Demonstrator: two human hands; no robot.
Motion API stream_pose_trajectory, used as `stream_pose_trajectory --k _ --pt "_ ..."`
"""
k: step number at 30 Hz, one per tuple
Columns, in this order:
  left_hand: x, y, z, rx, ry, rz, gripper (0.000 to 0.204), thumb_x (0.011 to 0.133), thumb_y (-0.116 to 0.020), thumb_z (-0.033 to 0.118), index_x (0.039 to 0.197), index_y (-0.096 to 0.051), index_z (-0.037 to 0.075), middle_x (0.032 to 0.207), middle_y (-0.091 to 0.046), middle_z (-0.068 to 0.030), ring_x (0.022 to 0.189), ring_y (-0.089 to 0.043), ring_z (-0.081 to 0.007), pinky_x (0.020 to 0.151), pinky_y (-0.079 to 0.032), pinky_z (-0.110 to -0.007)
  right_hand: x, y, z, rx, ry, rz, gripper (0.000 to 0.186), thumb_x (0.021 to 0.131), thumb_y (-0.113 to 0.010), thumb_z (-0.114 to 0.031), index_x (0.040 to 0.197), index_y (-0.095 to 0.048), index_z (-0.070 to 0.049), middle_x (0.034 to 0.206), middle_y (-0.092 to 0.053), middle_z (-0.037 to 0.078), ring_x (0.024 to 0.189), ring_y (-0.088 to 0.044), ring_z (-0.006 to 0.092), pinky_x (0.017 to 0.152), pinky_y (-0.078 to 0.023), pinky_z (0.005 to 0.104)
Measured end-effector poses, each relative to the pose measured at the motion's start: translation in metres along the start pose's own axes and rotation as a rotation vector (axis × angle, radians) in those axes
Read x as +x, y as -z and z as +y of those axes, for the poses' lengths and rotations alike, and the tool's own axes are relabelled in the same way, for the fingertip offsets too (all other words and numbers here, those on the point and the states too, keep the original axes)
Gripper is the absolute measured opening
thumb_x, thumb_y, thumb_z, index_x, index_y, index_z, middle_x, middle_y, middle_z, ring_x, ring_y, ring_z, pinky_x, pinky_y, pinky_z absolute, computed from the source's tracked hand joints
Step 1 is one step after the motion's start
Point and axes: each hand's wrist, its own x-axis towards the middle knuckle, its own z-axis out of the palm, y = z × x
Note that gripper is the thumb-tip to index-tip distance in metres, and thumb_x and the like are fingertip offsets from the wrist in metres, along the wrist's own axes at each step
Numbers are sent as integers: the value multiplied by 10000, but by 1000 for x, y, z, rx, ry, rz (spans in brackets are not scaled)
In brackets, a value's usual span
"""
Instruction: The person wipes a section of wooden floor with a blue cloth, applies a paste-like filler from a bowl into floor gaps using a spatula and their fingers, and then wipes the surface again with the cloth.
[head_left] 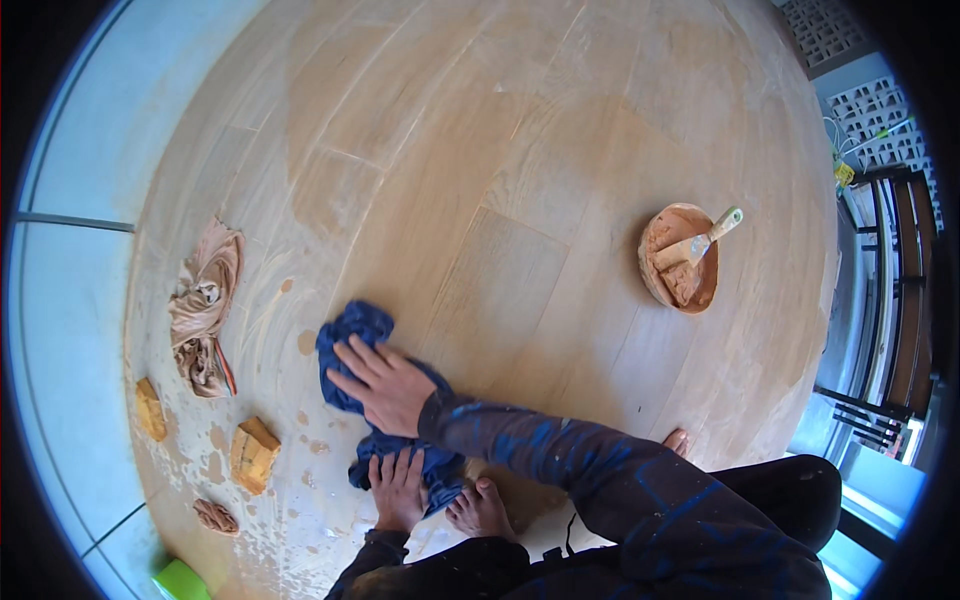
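Note:
A dark blue cloth (345,375) lies bunched on the wood-look floor in front of me. My right hand (390,390) presses flat on its upper part, fingers spread. On the lower part rests my left hand (397,490), also flat with its fingers apart, close to my bare foot (480,510). Further right stands a round bowl (652,285) of reddish-brown paste, a putty knife (697,247) leaning in it with its handle over the rim. Neither hand touches the bowl.
At the left lie a twisted, stained cloth (205,300), two yellowish sponge pieces (255,457) and a small brown lump (215,517). Pale tiles (75,320) border the floor there, with a green object (180,580) near the bottom. A dark rack (905,290) stands far right. Wet smears mark the floor.

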Motion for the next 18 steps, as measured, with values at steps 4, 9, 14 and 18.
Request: stream_pose_trajectory --k 4,9,14,18 --pt "-107 -23 -3 2 -54 29 549 904 -597 228 1439 -611 106 1437 -611 -160 1322 -521 -394 1150 -322 -643 -51 -32 -65 214 -11 -99 445 993 -617 -204 1421 -582 -86 1499 -579 197 1366 -576 334 965 -518 422" --pt "-110 -12 3 -113 -243 183 546 878 -670 194 1422 -653 157 1459 -573 -191 1341 -499 -425 1059 -402 -607 -91 17 -70 884 -738 213 304 1098 -543 -247 1316 -576 -39 1118 -745 213 1035 -709 395 899 -550 445" --pt "-37 24 32 84 -196 129 551 921 -672 271 1459 -639 158 1577 -470 -213 1459 -406 -472 1145 -340 -671 -85 80 -31 553 -885 204 457 1059 -589 -361 1431 -553 -98 1287 -686 249 1197 -656 414 1049 -478 554" --pt "-26 -6 41 89 -31 -22 600 1054 -521 462 1530 -553 99 1723 -271 -267 1581 -186 -553 1223 -102 -779 -102 50 -53 -198 -624 232 753 930 -713 -471 1593 -475 -205 1650 -390 216 1528 -326 463 1172 -293 681"
